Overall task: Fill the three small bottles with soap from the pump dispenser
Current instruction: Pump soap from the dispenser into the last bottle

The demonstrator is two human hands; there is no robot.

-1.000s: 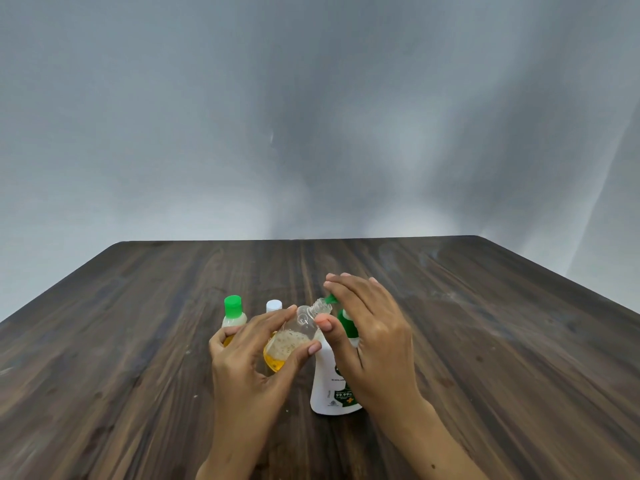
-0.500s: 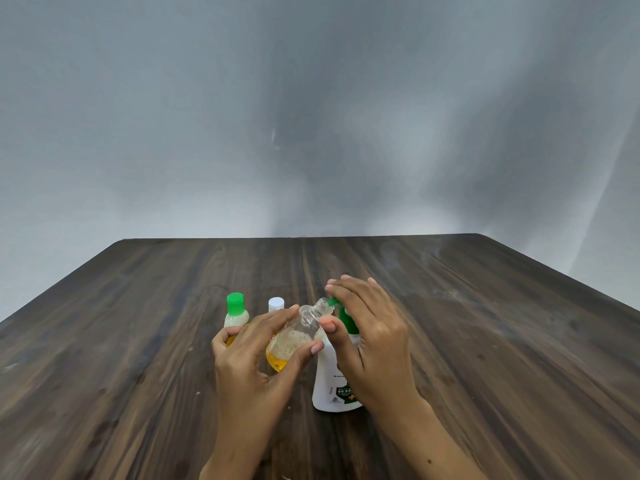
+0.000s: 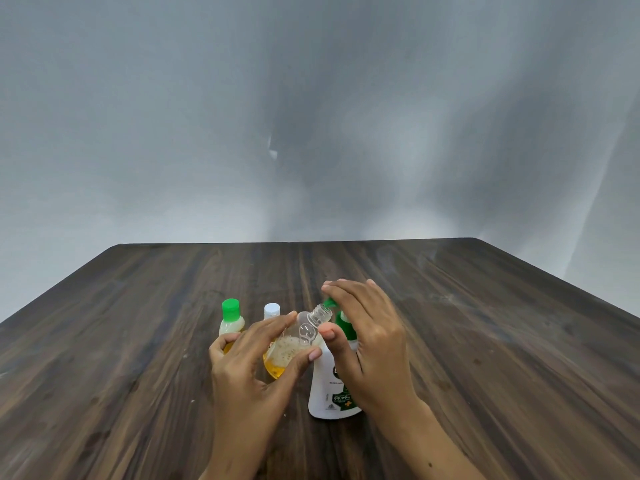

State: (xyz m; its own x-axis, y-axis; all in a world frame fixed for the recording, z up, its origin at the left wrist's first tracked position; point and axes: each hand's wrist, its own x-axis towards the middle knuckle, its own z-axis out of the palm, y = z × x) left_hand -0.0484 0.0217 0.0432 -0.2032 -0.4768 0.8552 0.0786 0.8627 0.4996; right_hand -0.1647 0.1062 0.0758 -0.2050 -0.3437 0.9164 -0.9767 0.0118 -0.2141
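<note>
Two hands are working at the near middle of the table (image 3: 138,341). With our left hand (image 3: 249,368) we are gripping an open clear bottle (image 3: 298,341), fingers and thumb curled round it, tilting its neck up and to the right toward the green pump (image 3: 343,323). Yellow foamy soap is sitting in its lower part. Our right hand (image 3: 374,344) is resting over the pump of the white dispenser (image 3: 329,389), fingers fairly straight, thumb just beside the bottle's neck. Two capped bottles are standing just beyond our left hand: a green-capped one (image 3: 231,318) on the left, a white-capped one (image 3: 272,310) beside it.
</note>
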